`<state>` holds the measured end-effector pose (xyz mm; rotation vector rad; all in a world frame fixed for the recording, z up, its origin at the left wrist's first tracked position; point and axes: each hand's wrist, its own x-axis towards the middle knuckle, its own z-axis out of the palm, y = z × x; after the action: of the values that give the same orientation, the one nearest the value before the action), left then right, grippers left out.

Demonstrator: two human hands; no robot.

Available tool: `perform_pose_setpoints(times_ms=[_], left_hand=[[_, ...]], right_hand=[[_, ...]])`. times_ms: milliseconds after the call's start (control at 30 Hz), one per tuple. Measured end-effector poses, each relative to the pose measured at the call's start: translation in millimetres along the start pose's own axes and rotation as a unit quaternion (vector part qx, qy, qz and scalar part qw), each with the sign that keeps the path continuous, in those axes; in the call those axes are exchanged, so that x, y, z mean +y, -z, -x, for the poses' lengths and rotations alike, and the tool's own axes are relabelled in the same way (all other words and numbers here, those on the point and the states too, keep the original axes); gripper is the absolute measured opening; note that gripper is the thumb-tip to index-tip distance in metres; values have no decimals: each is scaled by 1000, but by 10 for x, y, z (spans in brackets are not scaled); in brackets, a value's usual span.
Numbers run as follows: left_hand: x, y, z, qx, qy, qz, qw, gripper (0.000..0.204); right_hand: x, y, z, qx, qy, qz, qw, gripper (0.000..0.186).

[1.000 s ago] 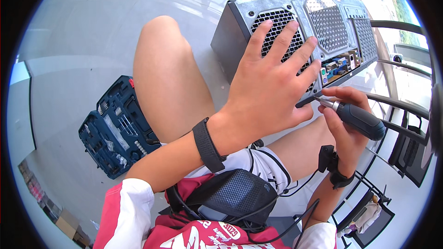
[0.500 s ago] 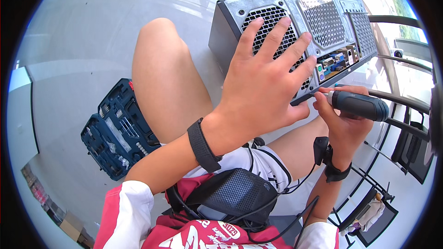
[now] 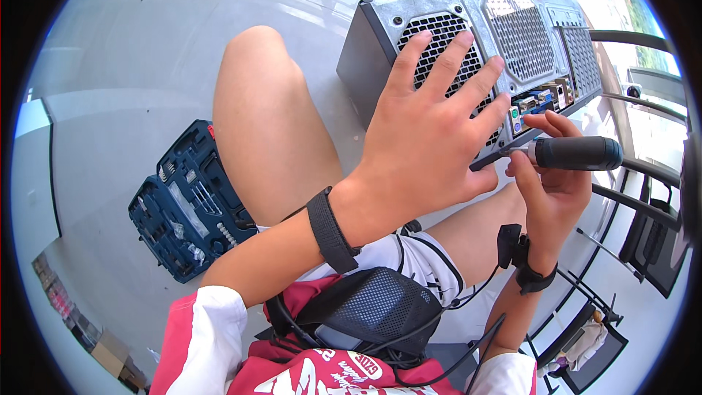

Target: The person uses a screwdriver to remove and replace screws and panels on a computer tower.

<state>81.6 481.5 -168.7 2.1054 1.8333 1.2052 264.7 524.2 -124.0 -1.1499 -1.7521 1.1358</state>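
A desktop computer case (image 3: 369,66) stands with its grey metal back panel facing up toward me. My left hand (image 3: 431,132) lies on the panel with fingers spread over the mesh vent (image 3: 453,29), its thumb near the lower edge. A dark screwdriver (image 3: 581,153) rests in my right hand (image 3: 552,190), between the thumb and the raised fingers. Its tip points at the panel's lower corner, close to my left thumb; whether it sits in a screw I cannot make out. Beside my right fingertips is the row of coloured ports (image 3: 537,101).
An open dark blue tool case (image 3: 194,201) with bits and sockets lies on the floor at left, beyond my bent leg. Dark metal bars (image 3: 632,38) run close to the case at right. Chairs (image 3: 585,344) stand at the lower right, boxes (image 3: 110,355) at the lower left.
My right fingers have loosened and lifted from the screwdriver handle, which has turned to lie more level. The computer case and my left hand have shifted slightly right in view.
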Motion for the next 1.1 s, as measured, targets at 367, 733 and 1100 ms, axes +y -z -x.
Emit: perform_pose_setpoints(times_ms=[367, 733, 1100], left_hand=[[6, 11, -4, -6, 2, 1, 1000, 55], [5, -4, -8, 3, -2, -2, 1000, 50], [34, 5, 11, -11, 5, 5, 1000, 52]], right_hand=[[-79, 209, 27, -65, -25, 28, 997, 47], [3, 39, 18, 27, 43, 126, 991, 45], [-38, 134, 48, -52, -12, 10, 999, 47]])
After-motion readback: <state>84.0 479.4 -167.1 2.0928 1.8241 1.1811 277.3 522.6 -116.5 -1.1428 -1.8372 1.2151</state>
